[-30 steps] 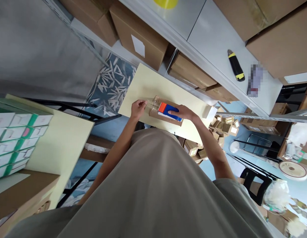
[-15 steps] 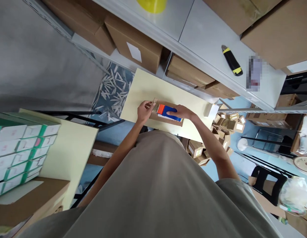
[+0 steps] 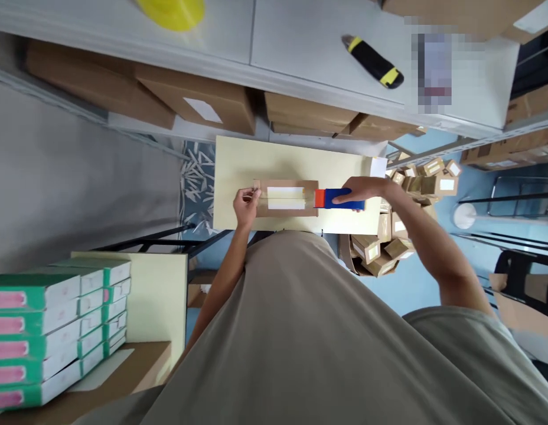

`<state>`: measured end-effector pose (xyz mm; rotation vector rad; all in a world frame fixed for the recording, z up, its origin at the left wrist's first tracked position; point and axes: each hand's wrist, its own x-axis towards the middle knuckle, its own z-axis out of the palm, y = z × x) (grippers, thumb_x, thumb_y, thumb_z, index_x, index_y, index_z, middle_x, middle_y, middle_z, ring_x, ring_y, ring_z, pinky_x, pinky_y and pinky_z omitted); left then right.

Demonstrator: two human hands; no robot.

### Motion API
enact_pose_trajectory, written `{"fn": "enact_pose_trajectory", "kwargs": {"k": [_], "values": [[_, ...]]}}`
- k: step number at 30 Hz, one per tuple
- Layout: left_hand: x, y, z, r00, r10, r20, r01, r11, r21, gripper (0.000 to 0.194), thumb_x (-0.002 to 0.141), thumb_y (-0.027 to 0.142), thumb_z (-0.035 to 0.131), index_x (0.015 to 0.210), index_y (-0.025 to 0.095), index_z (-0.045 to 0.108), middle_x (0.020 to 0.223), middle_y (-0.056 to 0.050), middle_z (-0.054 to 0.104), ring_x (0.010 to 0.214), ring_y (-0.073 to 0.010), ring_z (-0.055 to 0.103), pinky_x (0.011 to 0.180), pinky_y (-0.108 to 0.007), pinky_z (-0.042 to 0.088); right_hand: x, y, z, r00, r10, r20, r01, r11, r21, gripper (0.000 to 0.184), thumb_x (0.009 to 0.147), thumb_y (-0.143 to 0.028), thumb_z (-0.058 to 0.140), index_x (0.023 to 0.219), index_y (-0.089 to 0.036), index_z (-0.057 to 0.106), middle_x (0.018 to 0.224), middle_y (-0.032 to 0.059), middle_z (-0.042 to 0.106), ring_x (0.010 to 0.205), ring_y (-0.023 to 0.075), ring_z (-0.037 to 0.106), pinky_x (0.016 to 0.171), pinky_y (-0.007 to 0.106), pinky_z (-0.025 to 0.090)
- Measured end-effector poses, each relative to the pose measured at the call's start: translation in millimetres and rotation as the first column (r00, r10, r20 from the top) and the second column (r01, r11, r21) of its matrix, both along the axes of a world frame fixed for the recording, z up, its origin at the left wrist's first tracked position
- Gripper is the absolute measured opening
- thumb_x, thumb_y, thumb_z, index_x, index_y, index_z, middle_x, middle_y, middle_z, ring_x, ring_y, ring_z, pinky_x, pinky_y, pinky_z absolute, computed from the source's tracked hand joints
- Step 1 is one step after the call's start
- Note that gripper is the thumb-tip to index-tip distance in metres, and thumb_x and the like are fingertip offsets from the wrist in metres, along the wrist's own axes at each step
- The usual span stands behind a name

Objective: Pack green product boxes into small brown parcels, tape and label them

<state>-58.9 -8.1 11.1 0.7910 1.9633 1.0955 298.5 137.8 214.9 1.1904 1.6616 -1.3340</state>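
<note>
A small cardboard box [image 3: 286, 213] lies flat on the pale yellow tabletop [image 3: 238, 159], with a white label and a shiny band of tape along its upper face. My left hand [image 3: 245, 206] has its fingers closed at the box's left end, thumb and fingertips against that edge. In my right hand [image 3: 367, 188] is a blue and orange tape dispenser [image 3: 333, 199], gripped from above. Its orange end sits at the box's right edge, and the body reaches out beyond the box. The underside of the dispenser is hidden.
Above the table runs a grey shelf with a black and yellow utility knife [image 3: 374, 62] and a yellow round object [image 3: 174, 12]. Cartons [image 3: 203, 100] fill the level below. Small boxes [image 3: 380, 254] are heaped at right; green and white boxes [image 3: 61, 319] stand stacked at left.
My right hand has moved the tape dispenser right, from over the box to its right end, uncovering the label and tape. My left hand stays at the left end. The view has turned.
</note>
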Motion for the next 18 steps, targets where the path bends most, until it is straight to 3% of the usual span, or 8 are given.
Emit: {"fn": "enact_pose_trajectory", "kwargs": {"k": [3, 6, 10, 14, 18], "values": [[-0.2, 1.1, -4.6, 1.0, 0.012, -0.008, -0.012, 1.0, 0.025, 0.025, 0.089, 0.039, 0.082, 0.101, 0.019, 0.073, 0.093, -0.004, 0.076, 0.08, -0.0165, 0.069, 0.075, -0.026, 0.055, 58.4, 9.1, 14.1, 0.99, 0.015, 0.14, -0.023, 0.998, 0.051, 0.075, 0.086, -0.094, 0.074, 0.085, -0.019, 0.082, 0.077, 0.0113, 0.079, 0.069, 0.0248, 0.073, 0.069, 0.036, 0.054], [-1.1, 1.3, -7.2, 0.999, 0.016, -0.035, -0.016, 1.0, 0.016, 0.027, 0.089, 0.04, 0.081, 0.102, 0.018, 0.074, 0.094, -0.005, 0.076, 0.082, -0.0172, 0.07, 0.076, -0.027, 0.055, 70.9, 9.7, 1.0, 0.971, 0.052, 0.235, -0.077, 0.992, 0.1, 0.073, 0.09, -0.089, 0.075, 0.091, -0.017, 0.084, 0.081, 0.0138, 0.081, 0.075, 0.0281, 0.075, 0.071, 0.038, 0.054], [-1.2, 1.2, -6.1, 0.996, 0.035, -0.079, -0.037, 0.999, -0.034, 0.028, 0.088, 0.04, 0.08, 0.103, 0.017, 0.075, 0.095, -0.005, 0.076, 0.084, -0.0175, 0.07, 0.078, -0.027, 0.056, 34.4, -5.8, -39.5, 0.938, 0.103, 0.332, -0.173, 0.967, 0.187, 0.072, 0.093, -0.081, 0.079, 0.108, -0.011, 0.085, 0.09, 0.0182, 0.083, 0.086, 0.0333, 0.08, 0.079, 0.04, 0.057], [2.3, 1.8, 0.1, 0.994, 0.053, -0.094, -0.06, 0.996, -0.07, 0.028, 0.087, 0.04, 0.08, 0.104, 0.017, 0.075, 0.097, -0.006, 0.077, 0.089, -0.0186, 0.072, 0.081, -0.027, 0.059, -5.7, -31.8, -71.2, 0.942, 0.059, 0.33, -0.177, 0.923, 0.341, 0.058, 0.103, -0.062, 0.078, 0.13, -0.011, 0.081, 0.115, 0.0231, 0.085, 0.108, 0.0355, 0.081, 0.09, 0.04, 0.059], [5.5, 3.3, 7.8, 0.986, 0.047, -0.159, -0.062, 0.994, -0.087, 0.027, 0.089, 0.04, 0.078, 0.104, 0.017, 0.077, 0.099, -0.006, 0.079, 0.093, -0.0196, 0.074, 0.083, -0.028, 0.061, -20.7, -56.8, -104.0, 0.948, -0.043, 0.315, -0.117, 0.875, 0.47, 0.032, 0.107, -0.036, 0.072, 0.123, -0.01, 0.082, 0.121, 0.0244, 0.083, 0.114, 0.0367, 0.08, 0.092, 0.042, 0.058]]}}
